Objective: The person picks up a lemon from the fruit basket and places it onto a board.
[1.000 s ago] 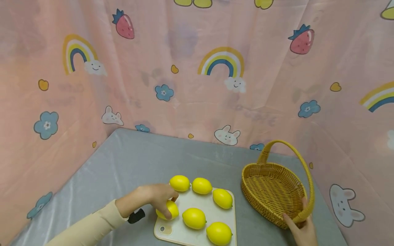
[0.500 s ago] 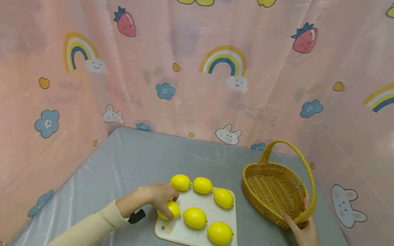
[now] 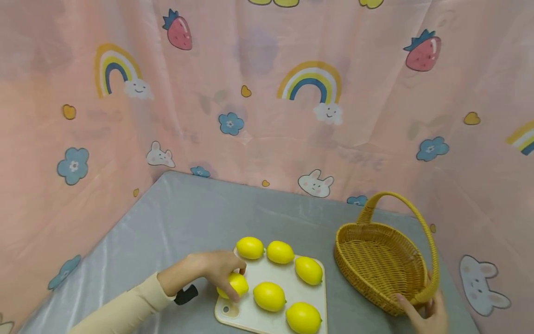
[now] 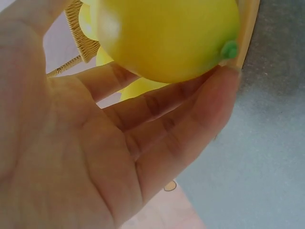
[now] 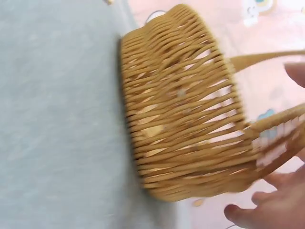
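Note:
In the head view, my left hand [image 3: 219,273] holds a yellow lemon [image 3: 238,284] at the near left corner of a white board [image 3: 277,273]. The left wrist view shows the fingers curved along this lemon [image 4: 171,38], with its green tip near a fingertip. Several other lemons, one of them a lemon [image 3: 269,297] just right of my hand, lie on the board in two rows. At right, my right hand [image 3: 429,311] is around the near handle base of a wicker basket [image 3: 375,260]. In the right wrist view, its thumb and fingers are spread about the handle [image 5: 281,119].
Grey cloth [image 3: 200,208] covers the table. A pink patterned curtain [image 3: 267,153] rises behind it and at both sides. A black object [image 3: 186,295] shows by the left wrist. The basket's arched handle [image 3: 417,218] stands up over its right side.
The whole head view shifts slightly, moving the scene right. My left hand stays at the same lemon. My right hand has moved a little rightward at the basket's handle base.

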Available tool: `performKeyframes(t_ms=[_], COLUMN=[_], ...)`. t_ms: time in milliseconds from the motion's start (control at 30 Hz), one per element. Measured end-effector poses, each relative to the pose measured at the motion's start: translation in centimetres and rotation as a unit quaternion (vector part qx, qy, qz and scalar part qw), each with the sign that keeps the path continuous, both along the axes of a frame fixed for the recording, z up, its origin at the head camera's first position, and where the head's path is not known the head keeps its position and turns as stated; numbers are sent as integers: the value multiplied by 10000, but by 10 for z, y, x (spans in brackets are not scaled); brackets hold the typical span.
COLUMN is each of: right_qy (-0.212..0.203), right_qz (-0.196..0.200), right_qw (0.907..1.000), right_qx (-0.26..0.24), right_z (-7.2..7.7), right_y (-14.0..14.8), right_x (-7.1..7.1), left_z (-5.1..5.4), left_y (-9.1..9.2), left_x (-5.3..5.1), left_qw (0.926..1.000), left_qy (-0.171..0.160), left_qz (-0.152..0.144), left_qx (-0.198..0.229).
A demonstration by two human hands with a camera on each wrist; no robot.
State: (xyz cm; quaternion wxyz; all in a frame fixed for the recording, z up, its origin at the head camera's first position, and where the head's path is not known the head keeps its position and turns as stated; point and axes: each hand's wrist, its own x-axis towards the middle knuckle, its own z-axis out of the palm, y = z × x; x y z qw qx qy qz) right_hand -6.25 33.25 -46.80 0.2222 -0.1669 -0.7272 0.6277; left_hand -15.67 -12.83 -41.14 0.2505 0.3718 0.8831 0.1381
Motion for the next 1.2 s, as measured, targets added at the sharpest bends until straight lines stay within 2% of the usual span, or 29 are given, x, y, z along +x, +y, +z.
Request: performKeyframes(t_ms=[67, 167, 233, 300, 367, 467, 533, 600, 667, 733, 767, 833, 900, 967, 1000, 1067, 1133, 1200], right_qy=[270, 112, 269, 943, 1673, 2756, 3114, 3621, 3987, 4034, 3924, 3204, 2110, 1064, 607, -20, -415, -675], right_qz=[-133, -377, -548, -699, -815, -859, -925, -968, -890, -611, -386, 182, 808, 1367, 1598, 1961, 2189, 2378], right_qw=[9990, 9952, 9865, 9722, 9516, 9076, 8868, 8569, 8312, 8135, 8078, 8067, 8001, 7857, 7768, 7672, 7656, 7688], right_qx=[344, 893, 1518, 2024, 2444, 3049, 3287, 3540, 3772, 4144, 4382, 4963, 5556, 5939, 6062, 6107, 6035, 5897], right_z=[9, 28, 40, 48, 58, 75, 90, 100, 104, 101, 97, 89, 81, 74, 71, 66, 62, 58], right_y=[-2, -7, -12, -19, -29, -48, -65, -79, -89, -95, -96, -97, -100, -106, -110, -118, -125, -130], right_x=[3, 9, 14, 17, 20, 22, 23, 20, 15, 9, 6, 1, -2, -6, -8, -14, -19, -25], left_z=[1, 3, 3, 3, 3, 4, 3, 4, 4, 6, 6, 9, 12, 15, 17, 19, 21, 23], left_y=[0, -1, -2, -3, -4, -6, -8, -10, -11, -12, -12, -12, -12, -12, -12, -12, -11, -9], left_x=[1, 3, 4, 5, 5, 5, 5, 5, 5, 6, 6, 6, 6, 6, 6, 7, 7, 8], left_qw=[10000, 9997, 9995, 9991, 9986, 9977, 9971, 9967, 9964, 9961, 9959, 9956, 9953, 9950, 9949, 9944, 9936, 9924], left_qy=[15, 47, 99, 161, 232, 316, 331, 373, 397, 428, 459, 491, 507, 517, 517, 530, 576, 646], left_qz=[-5, 51, 76, 77, 87, 130, 157, 132, 103, 107, 115, 164, 220, 279, 319, 385, 439, 517], left_qx=[92, 221, 292, 382, 469, 592, 664, 712, 747, 764, 766, 775, 801, 808, 805, 825, 866, 907])
